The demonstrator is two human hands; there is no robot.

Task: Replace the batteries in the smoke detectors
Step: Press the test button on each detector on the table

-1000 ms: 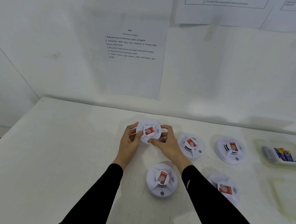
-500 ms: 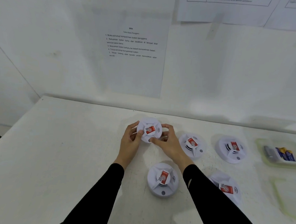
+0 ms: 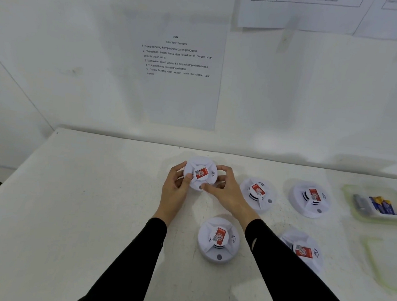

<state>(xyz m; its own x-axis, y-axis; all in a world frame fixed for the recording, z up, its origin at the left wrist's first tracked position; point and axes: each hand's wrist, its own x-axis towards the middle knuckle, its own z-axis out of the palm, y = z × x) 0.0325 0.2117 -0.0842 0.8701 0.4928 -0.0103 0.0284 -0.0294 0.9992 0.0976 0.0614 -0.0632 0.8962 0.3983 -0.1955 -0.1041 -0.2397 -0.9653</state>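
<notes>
A round white smoke detector (image 3: pixel 200 172) with a red label is gripped from both sides just above the white table (image 3: pixel 82 212). My left hand (image 3: pixel 174 191) clasps its left edge and my right hand (image 3: pixel 225 189) clasps its right and lower edge. Several more white detectors lie on the table: one near me (image 3: pixel 218 240), one to the right of my hands (image 3: pixel 258 193), one further right (image 3: pixel 309 199), and one partly hidden by my right sleeve (image 3: pixel 303 250). A clear tray (image 3: pixel 351 208) at the far right holds batteries (image 3: pixel 379 205).
A second clear tray (image 3: pixel 387 264) lies at the right edge, nearer to me. Printed instruction sheets (image 3: pixel 180 64) hang on the white wall behind the table. The table's left edge runs diagonally at the left.
The held detector has turned slightly between my hands; my hands stay in about the same place.
</notes>
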